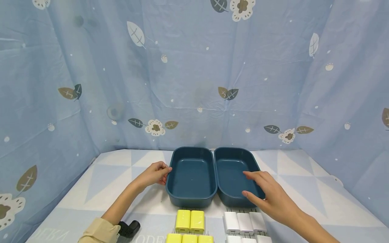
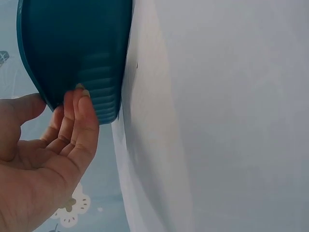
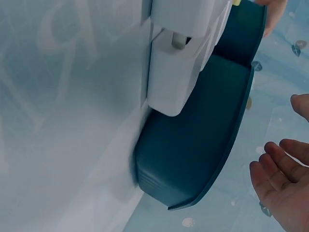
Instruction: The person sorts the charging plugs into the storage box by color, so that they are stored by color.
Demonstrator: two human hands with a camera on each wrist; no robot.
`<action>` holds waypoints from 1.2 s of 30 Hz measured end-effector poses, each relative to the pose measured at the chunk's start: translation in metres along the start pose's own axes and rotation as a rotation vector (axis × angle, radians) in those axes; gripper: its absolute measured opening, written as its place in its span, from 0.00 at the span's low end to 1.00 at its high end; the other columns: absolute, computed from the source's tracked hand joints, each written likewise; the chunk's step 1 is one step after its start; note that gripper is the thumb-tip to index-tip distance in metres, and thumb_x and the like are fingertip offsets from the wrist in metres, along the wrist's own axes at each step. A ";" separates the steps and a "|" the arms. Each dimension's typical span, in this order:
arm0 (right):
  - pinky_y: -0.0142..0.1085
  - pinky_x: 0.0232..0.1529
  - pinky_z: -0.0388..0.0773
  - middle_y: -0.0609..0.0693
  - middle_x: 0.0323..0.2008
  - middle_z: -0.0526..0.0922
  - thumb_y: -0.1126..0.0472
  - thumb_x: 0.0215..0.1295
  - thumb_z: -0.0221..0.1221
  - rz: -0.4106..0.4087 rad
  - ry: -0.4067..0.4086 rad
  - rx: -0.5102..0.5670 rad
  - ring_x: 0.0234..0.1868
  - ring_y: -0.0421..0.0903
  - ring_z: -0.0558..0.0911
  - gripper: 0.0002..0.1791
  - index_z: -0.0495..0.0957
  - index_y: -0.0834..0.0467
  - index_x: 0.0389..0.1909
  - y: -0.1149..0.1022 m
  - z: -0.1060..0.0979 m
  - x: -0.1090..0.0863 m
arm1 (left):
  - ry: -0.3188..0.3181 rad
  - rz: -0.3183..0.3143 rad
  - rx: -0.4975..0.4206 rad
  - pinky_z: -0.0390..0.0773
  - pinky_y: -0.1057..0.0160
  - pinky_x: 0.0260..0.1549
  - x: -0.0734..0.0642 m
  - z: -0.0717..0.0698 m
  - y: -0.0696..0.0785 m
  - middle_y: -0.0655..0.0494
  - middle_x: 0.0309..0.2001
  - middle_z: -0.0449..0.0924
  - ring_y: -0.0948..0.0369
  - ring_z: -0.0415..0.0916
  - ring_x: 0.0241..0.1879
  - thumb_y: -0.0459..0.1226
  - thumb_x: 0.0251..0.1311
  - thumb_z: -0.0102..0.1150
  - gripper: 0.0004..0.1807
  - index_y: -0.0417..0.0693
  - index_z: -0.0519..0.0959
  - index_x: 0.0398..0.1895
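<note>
Two dark blue plastic bins stand side by side on the table. My left hand (image 1: 156,174) is at the left wall of the left bin (image 1: 192,201), with the thumb (image 2: 35,105) at its rim and the fingers (image 2: 84,118) bent against the outer side. Over the near right part of the right bin (image 1: 232,199) hovers my right hand (image 1: 271,197), thumb and fingers spread with nothing between them. In the right wrist view this hand (image 3: 287,179) appears apart from the bin.
Yellow charger plugs (image 1: 183,221) stand in rows before the left bin. White charger plugs (image 1: 231,222) stand in rows before the right one. A black object (image 1: 130,229) lies by the left sleeve (image 1: 101,231). A patterned blue curtain (image 1: 194,67) surrounds the table.
</note>
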State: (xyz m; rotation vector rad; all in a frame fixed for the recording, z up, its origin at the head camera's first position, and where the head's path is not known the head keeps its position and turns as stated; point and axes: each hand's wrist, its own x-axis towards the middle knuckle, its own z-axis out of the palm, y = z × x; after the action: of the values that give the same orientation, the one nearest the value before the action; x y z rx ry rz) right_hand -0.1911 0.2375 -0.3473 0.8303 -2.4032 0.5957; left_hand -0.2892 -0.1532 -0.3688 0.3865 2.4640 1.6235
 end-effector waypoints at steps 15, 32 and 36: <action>0.32 0.34 0.76 0.36 0.53 0.69 0.50 0.61 0.61 0.014 -0.072 0.062 0.49 0.35 0.70 0.29 0.65 0.46 0.63 -0.008 0.004 -0.006 | -0.026 0.005 -0.111 0.80 0.59 0.30 0.004 -0.003 -0.003 0.49 0.27 0.75 0.59 0.75 0.25 0.35 0.64 0.52 0.15 0.28 0.70 0.44; 0.31 0.41 0.76 0.33 0.53 0.67 0.47 0.60 0.61 -0.011 -0.100 0.040 0.49 0.37 0.70 0.30 0.65 0.42 0.63 -0.020 0.013 -0.013 | -0.044 -0.032 -0.188 0.79 0.65 0.28 -0.002 -0.003 0.005 0.50 0.27 0.73 0.60 0.73 0.25 0.32 0.65 0.51 0.15 0.26 0.67 0.47; 0.31 0.42 0.75 0.35 0.54 0.67 0.48 0.60 0.60 -0.046 -0.119 0.055 0.50 0.38 0.70 0.30 0.64 0.44 0.63 -0.023 0.014 -0.014 | -0.045 -0.036 -0.192 0.79 0.65 0.28 -0.002 -0.004 0.005 0.50 0.27 0.73 0.60 0.72 0.25 0.32 0.65 0.51 0.15 0.26 0.67 0.47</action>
State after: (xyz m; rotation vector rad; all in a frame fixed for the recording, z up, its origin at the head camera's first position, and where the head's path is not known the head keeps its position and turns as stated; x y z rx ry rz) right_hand -0.1712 0.2198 -0.3610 0.9663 -2.4766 0.6124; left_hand -0.2873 -0.1554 -0.3625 0.3450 2.2441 1.7955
